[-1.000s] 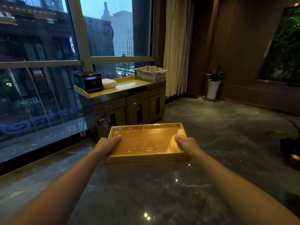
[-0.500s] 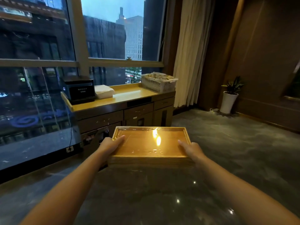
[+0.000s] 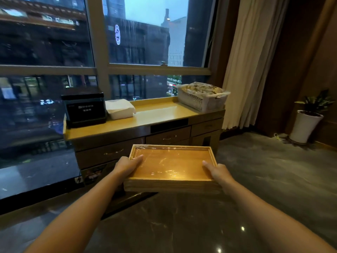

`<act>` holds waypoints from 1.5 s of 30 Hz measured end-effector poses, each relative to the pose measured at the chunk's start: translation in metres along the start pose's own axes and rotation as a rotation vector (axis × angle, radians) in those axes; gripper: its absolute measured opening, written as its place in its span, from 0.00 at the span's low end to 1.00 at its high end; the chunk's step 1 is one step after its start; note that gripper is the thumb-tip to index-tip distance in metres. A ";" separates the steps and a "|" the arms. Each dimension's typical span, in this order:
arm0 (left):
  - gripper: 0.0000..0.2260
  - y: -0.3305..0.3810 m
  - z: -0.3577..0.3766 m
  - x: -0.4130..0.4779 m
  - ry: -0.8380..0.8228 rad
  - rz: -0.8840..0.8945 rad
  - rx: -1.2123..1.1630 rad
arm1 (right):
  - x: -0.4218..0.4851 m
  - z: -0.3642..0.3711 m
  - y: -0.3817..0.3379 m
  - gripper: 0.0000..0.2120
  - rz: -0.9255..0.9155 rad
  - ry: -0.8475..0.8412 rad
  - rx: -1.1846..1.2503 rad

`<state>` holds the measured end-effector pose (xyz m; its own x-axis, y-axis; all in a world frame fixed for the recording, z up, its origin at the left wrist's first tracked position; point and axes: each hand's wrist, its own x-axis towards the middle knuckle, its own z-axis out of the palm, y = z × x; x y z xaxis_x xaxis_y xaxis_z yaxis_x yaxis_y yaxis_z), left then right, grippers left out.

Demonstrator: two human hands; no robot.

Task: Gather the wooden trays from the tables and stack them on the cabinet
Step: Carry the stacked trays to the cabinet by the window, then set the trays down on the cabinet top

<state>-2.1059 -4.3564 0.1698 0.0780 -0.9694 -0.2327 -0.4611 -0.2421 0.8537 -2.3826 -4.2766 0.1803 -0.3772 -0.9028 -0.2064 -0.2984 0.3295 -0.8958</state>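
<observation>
I carry a stack of wooden trays [image 3: 171,167], the top one covered with clear film, level in front of me. My left hand [image 3: 127,166] grips its left edge with the thumb lying on the top. Gripping the right edge in the same way is my right hand [image 3: 218,171]. The cabinet [image 3: 160,114] with a yellow top stands just beyond the trays, under the window. The middle of its top is bare.
On the cabinet stand a black box-shaped appliance [image 3: 84,106] at the left, a white folded cloth [image 3: 120,108] beside it, and a white basket [image 3: 202,97] at the right. A potted plant [image 3: 308,121] stands on the floor by the curtain.
I have walked closer to the cabinet with the trays in both hands; it now fills the view just ahead of the trays.
</observation>
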 end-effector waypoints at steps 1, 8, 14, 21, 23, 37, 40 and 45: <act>0.25 0.012 0.008 0.024 0.015 0.002 -0.006 | 0.031 -0.003 -0.009 0.25 -0.017 -0.008 -0.002; 0.23 0.092 0.043 0.168 0.089 -0.024 -0.027 | 0.222 -0.015 -0.071 0.26 -0.064 -0.052 -0.028; 0.22 0.120 0.069 0.296 0.122 -0.075 -0.061 | 0.366 0.012 -0.098 0.27 -0.026 -0.104 -0.045; 0.21 0.148 0.086 0.486 0.135 -0.086 -0.121 | 0.559 0.065 -0.149 0.26 -0.028 -0.143 -0.066; 0.22 0.163 0.084 0.544 0.153 -0.095 -0.128 | 0.618 0.082 -0.175 0.28 -0.028 -0.148 -0.072; 0.24 0.216 0.072 0.808 0.268 -0.231 -0.189 | 0.903 0.182 -0.273 0.25 -0.032 -0.266 -0.141; 0.28 0.215 0.077 0.847 0.314 -0.308 -0.191 | 0.952 0.204 -0.280 0.24 -0.035 -0.343 -0.150; 0.29 0.218 0.083 0.912 0.409 -0.393 -0.177 | 1.030 0.240 -0.289 0.25 -0.009 -0.398 -0.141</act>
<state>-2.2090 -5.2901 0.1051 0.5634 -0.7343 -0.3786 -0.1771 -0.5549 0.8128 -2.4744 -5.3682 0.1317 -0.0141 -0.9329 -0.3598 -0.4276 0.3309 -0.8412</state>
